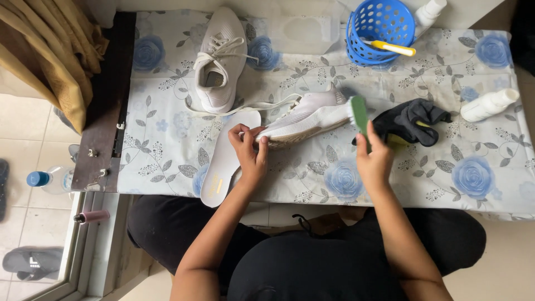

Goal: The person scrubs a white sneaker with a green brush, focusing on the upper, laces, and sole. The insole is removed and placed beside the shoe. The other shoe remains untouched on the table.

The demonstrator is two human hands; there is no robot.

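Note:
My left hand (249,151) grips the toe end of a white sneaker (307,116) lying on its side on the flowered tablecloth (167,150). In my right hand (374,160) is a green brush (359,114), its bristles set against the sneaker's heel. A white insole (224,159) lies under and left of my left hand, sticking out over the table's front edge. The second white sneaker (220,58) rests upright at the back left, a lace trailing toward the first.
A dark crumpled cloth (411,121) lies right of the brush. A blue perforated basket (379,28) with a yellow-handled tool stands at the back, white bottles (489,105) at the right. A curtain (50,50) hangs left; a water bottle (49,179) and sandal (30,262) are on the floor.

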